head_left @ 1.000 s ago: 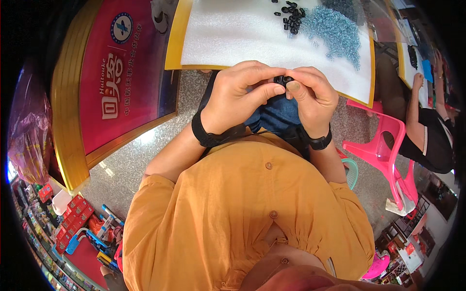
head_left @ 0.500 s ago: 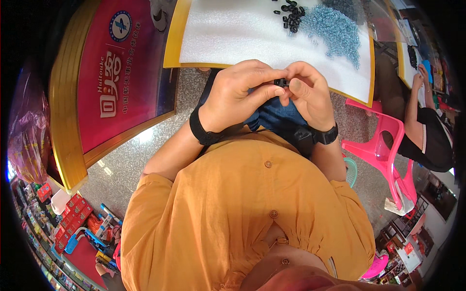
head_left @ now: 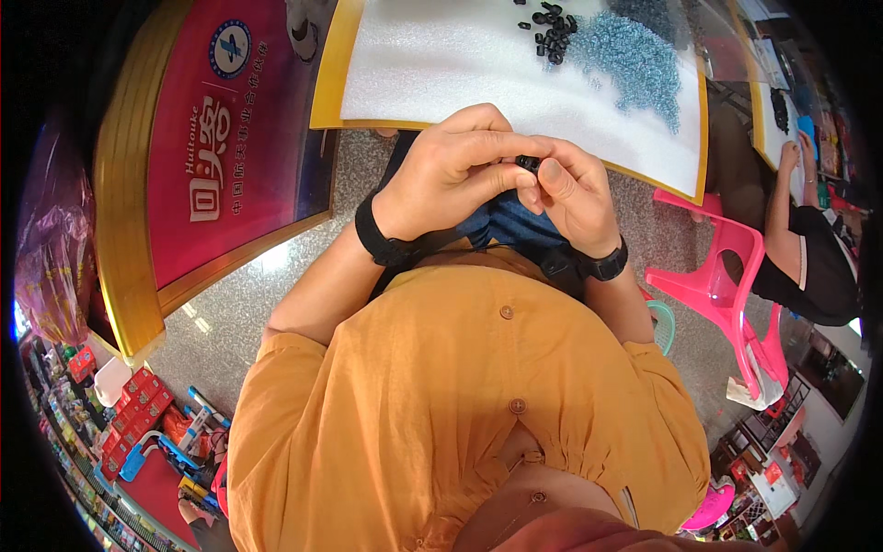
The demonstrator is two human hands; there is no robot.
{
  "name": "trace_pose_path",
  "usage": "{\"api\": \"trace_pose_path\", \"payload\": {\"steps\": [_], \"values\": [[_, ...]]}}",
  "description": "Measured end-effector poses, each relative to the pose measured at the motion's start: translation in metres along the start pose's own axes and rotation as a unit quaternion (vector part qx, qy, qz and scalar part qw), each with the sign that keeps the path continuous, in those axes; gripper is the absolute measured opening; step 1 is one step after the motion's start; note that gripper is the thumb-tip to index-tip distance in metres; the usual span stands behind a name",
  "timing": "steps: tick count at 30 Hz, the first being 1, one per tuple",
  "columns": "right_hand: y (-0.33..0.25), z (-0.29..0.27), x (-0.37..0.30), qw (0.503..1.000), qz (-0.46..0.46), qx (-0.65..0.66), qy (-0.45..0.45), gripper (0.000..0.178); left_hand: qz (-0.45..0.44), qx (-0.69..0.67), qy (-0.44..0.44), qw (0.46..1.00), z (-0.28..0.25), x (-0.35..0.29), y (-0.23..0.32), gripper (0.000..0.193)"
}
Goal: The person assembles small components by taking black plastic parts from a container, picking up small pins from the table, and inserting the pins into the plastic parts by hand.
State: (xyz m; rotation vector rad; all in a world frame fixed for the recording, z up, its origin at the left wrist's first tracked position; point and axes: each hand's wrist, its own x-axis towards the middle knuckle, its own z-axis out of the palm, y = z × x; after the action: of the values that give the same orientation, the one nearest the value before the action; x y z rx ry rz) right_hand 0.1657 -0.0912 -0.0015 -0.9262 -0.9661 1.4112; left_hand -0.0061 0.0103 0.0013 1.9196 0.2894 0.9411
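Between my two hands, just off the near edge of the table, is a small black part (head_left: pixel 528 163), partly hidden by fingers. My left hand (head_left: pixel 460 168) pinches it with thumb and forefinger from the left. From the right, my right hand (head_left: pixel 578 191) closes on it, thumb and bent fingers meeting the left fingertips. Beyond my hands, a pile of similar black parts (head_left: pixel 555 41) lies on the white foam sheet (head_left: pixel 432 69). Beside it spreads a heap of small translucent blue pieces (head_left: pixel 635 69). A darker grey heap (head_left: pixel 655 18) sits behind that.
A yellow edge (head_left: pixel 329 78) borders the table. To the left stands a wood-framed counter with a red front (head_left: pixel 239 147). A pink plastic chair (head_left: pixel 727 267) and a green basket (head_left: pixel 663 327) are on the right. Farther right, another person's arm (head_left: pixel 785 198) reaches to a second table.
My right hand has moved slightly left and down, its fingers now nearer the left hand. The black part has shifted a little left and down with them.
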Motion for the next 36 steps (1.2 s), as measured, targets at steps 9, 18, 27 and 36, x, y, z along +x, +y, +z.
{"api": "trace_pose_path", "payload": {"steps": [9, 18, 27, 36], "values": [[0.006, 0.001, 0.003, 0.976, 0.055, 0.2, -0.065, 0.052, -0.017, -0.041, -0.011, 0.999, -0.001, -0.001, -0.001, 0.034], [0.023, -0.007, 0.006, 0.976, 0.014, 0.199, -0.084, 0.051, 0.034, 0.019, 0.002, 0.999, -0.001, 0.0, -0.003, 0.033], [0.015, 0.004, 0.011, 0.976, 0.077, 0.205, 0.011, 0.037, -0.033, 0.031, 0.013, 0.999, 0.0, -0.003, -0.008, 0.028], [-0.005, -0.013, 0.017, 0.991, 0.107, 0.003, 0.084, 0.025, -0.035, 0.109, 0.048, 0.992, 0.003, -0.003, -0.008, 0.027]]}}
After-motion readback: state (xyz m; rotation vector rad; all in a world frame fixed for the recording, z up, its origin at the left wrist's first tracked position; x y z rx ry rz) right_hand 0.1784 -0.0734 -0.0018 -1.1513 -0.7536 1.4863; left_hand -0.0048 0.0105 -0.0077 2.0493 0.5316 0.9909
